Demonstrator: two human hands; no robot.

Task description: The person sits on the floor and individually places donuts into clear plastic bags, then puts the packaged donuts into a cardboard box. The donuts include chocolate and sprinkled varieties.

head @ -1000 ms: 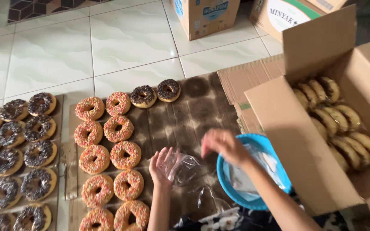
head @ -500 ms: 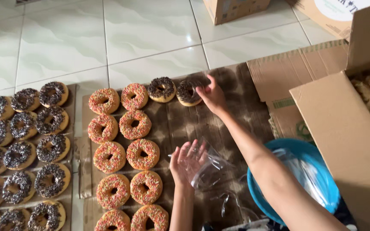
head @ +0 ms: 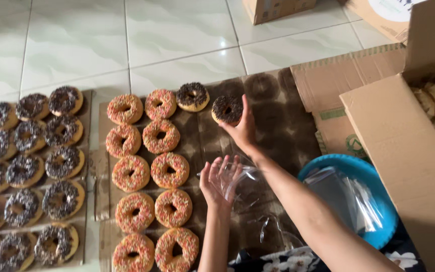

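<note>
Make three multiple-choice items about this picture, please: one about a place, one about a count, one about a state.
1. Where does the blue basin stand?
A. beside the open cardboard box
B. on the white tiles at the top
C. among the sprinkle donuts

2. How many chocolate-sprinkle donuts lie on the cardboard sheet that bears the coloured-sprinkle donuts?
A. none
B. one
C. four

3. What does the right hand do?
A. rests flat on the floor
B. holds a chocolate-sprinkle donut
C. holds a spoon

Answers: 1 A, its rim meets the box wall. 2 B, one donut lies there. 3 B, its fingers grip the lifted donut, while the left hand holds a clear plastic bag.
</note>
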